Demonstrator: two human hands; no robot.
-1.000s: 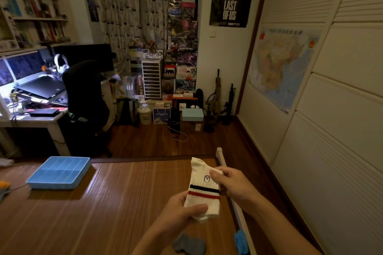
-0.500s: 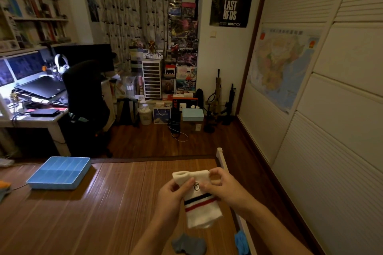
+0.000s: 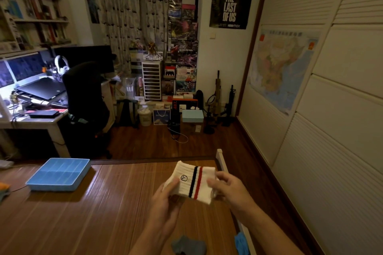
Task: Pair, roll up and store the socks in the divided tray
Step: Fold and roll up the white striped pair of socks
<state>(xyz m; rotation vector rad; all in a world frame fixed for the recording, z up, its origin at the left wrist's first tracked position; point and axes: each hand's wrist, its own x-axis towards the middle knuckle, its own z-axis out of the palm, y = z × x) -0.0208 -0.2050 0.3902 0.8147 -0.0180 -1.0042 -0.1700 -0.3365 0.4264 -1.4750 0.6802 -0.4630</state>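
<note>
Surface: a wood-toned slatted mat (image 3: 107, 223) lies flat across the foreground, its strips running away from the camera and catching the lamplight.
Right edge: a white rail (image 3: 221, 160) borders the mat.
Far left: 1 blue divided tray (image 3: 51, 187) sits flat on the mat, compartments facing up.
Near edge: 1 grey sock (image 3: 189, 245) lies crumpled, cut by the bottom of the frame.
By the rail: 1 bright blue cloth (image 3: 240, 243), near the grey sock but apart from it.
Left margin: an orange item (image 3: 4, 186) just above a grey item (image 3: 3, 195), both cropped.
</note>
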